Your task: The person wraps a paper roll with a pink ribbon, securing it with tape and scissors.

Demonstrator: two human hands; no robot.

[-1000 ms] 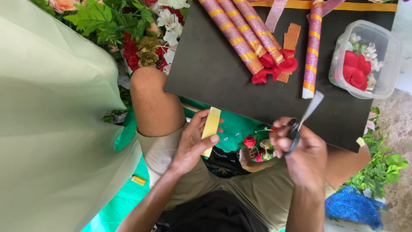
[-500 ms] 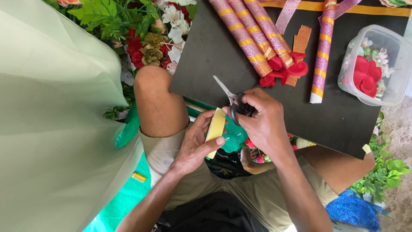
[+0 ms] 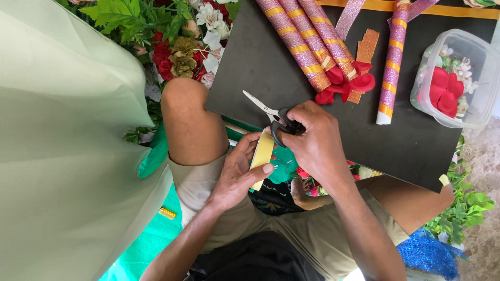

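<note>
Head view: the person sits cross-legged with a black board (image 3: 271,62) resting across the knees. The left hand (image 3: 237,174) pinches a narrow yellow strip (image 3: 262,156) between thumb and fingertips, holding it upright just off the near edge of the board, over the lap. The right hand (image 3: 315,143) is closed around the black handles of a pair of scissors (image 3: 271,115), fingers curled tight through the loops; the silver blades point left and far, over the board, and look slightly parted just above the strip's top end — whether they touch it cannot be told.

The strip looks thin, light and limp, like paper or tape backing — likely to bend or curl if held only at one end. A pinch low down along its long edges, as the left hand has it, seems the safest hold, since it leaves the top end free by the blades. It would probably crease under hard pressure, so a light hold should do. The scissors are stiff and best held by the loops.

Farther on the board lie pink glitter tubes with gold bands (image 3: 304,41), bunched together with red bows (image 3: 346,80) at their near ends, and one more banded tube (image 3: 390,67) apart to the right. A clear plastic tub of red flowers (image 3: 458,78) sits at the board's right edge. Far left, artificial flowers and leaves (image 3: 177,36); at left, a pale green cloth (image 3: 57,156) fills the scene.
</note>
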